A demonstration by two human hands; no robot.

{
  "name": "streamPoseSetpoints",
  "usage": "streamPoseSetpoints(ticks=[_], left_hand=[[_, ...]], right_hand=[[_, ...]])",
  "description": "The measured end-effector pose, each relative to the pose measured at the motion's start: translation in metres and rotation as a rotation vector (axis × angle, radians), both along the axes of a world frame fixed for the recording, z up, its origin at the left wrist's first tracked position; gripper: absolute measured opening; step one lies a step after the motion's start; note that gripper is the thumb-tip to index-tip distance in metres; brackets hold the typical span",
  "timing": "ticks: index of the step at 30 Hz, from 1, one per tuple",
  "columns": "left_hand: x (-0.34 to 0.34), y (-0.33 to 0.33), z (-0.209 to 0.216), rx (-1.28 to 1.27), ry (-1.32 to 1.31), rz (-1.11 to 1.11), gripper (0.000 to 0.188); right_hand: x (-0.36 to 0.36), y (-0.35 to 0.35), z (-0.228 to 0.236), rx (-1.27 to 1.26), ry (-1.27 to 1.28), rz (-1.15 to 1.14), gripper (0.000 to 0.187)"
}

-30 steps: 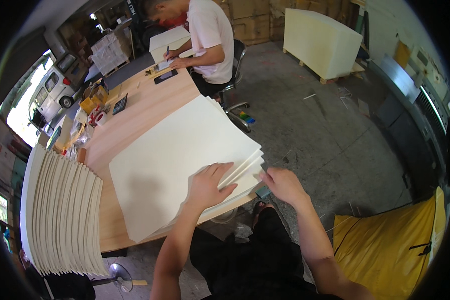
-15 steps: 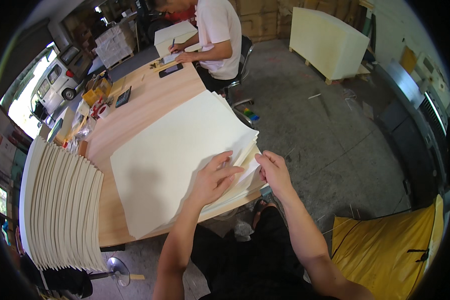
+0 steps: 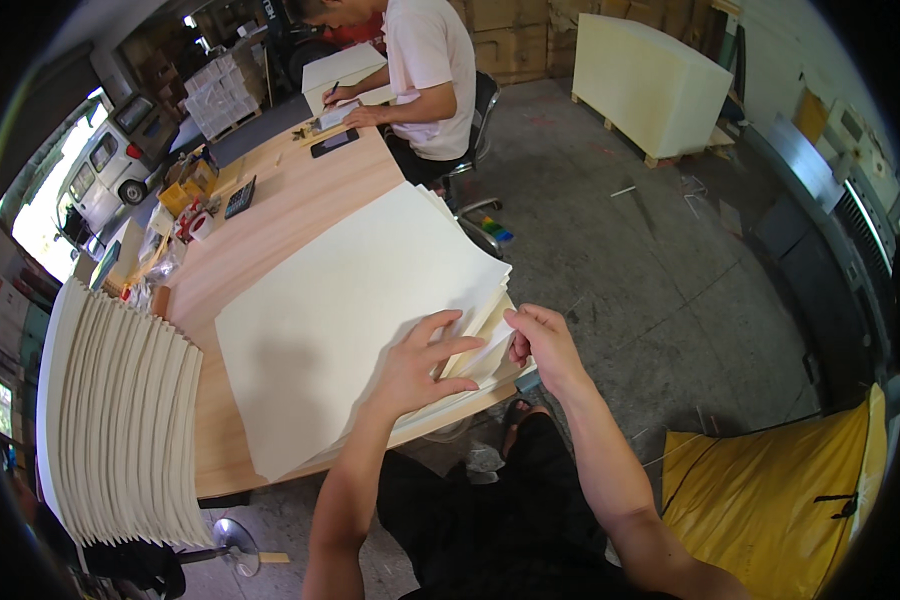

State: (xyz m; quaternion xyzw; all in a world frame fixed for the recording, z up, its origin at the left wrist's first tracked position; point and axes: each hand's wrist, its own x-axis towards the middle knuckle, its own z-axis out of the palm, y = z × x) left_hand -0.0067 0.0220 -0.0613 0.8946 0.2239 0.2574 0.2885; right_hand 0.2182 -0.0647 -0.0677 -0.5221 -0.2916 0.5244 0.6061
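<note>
Large cream-white paper sheets (image 3: 340,290) lie in a loose pile across the near part of the wooden table (image 3: 270,190). Their near right corner is fanned, so several layers show. My left hand (image 3: 420,368) rests by that corner, palm down, thumb and fingers spread apart. At the pile's right edge, my right hand (image 3: 547,350) is closed, with thumb and forefinger pinching the corner of a paper sheet (image 3: 497,340). The remaining fingers of this hand curl inward. How many sheets are in the pinch cannot be made out.
A tall stack of wavy-edged sheets (image 3: 120,420) stands at the left. Beyond the pile, a person (image 3: 430,80) sits writing at the table's far end. A calculator (image 3: 240,198), a phone (image 3: 335,144) and tape rolls (image 3: 201,226) lie farther off. A yellow cover (image 3: 770,490) is at lower right.
My left thumb has moved away from the fingers, nearer the table's front edge, widening the hand. My right hand keeps its pinch at the corner, almost unmoved. The whole view shifted slightly.
</note>
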Motion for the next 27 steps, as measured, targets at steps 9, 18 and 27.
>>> streamPoseSetpoints(ticks=[9, 18, 27], left_hand=[[-0.002, 0.003, -0.001, -0.071, -0.025, -0.010, 0.057], [0.001, -0.002, -0.006, -0.040, -0.057, 0.047, 0.040], [0.000, -0.002, -0.004, 0.120, 0.011, 0.002, 0.040]], right_hand=[[0.002, -0.004, -0.001, 0.023, -0.146, 0.031, 0.041], [-0.009, -0.005, -0.014, 0.087, -0.529, -0.080, 0.039], [-0.005, -0.001, -0.001, 0.016, 0.028, -0.039, 0.036]])
